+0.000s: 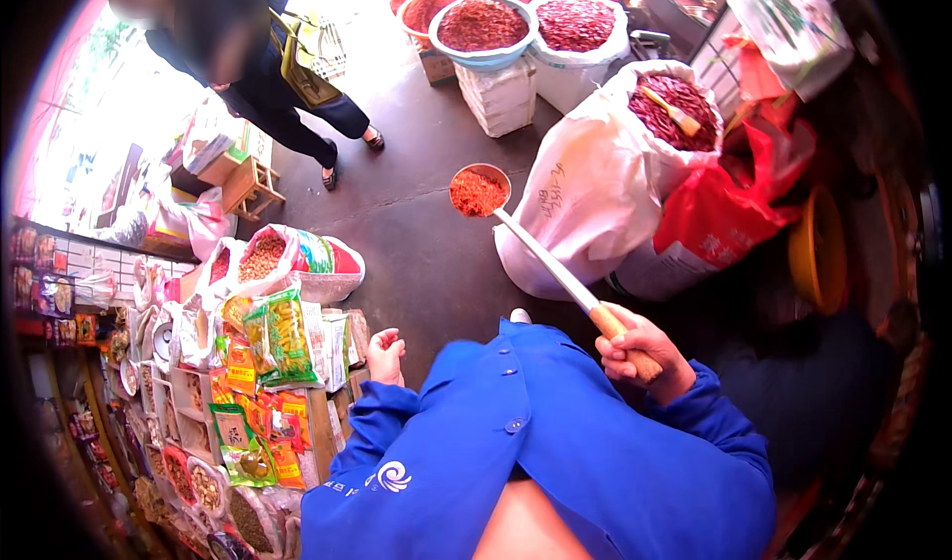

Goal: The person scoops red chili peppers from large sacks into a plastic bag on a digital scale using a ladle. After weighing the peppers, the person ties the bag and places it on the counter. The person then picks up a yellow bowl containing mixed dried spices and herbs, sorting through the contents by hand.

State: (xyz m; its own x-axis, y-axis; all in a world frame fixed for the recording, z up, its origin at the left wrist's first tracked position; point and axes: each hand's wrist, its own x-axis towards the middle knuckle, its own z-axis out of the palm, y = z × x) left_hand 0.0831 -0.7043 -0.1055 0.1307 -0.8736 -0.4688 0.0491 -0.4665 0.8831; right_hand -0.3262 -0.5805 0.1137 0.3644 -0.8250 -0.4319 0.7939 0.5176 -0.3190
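Observation:
My right hand (636,348) grips the wooden handle of a long metal ladle (547,259), which points forward and to the left over the floor. Its round bowl holds coarse red chilli flakes (477,192). My left hand (386,353) is at my left side, fingers loosely curled, with nothing seen in it, beside packets on the goods display. Right of the ladle stands a tall white sack (587,188) with dried red chillies (671,106) in its open top. A brush (680,117) with a wooden handle lies on those chillies.
Basins of red chilli, one with a blue rim (483,58), stand ahead on boxes. A person (282,106) with a green bag stands front left. A display of packets (286,337) and open sacks lines the left. A red sack (714,214) and a yellow basin (817,251) are at right.

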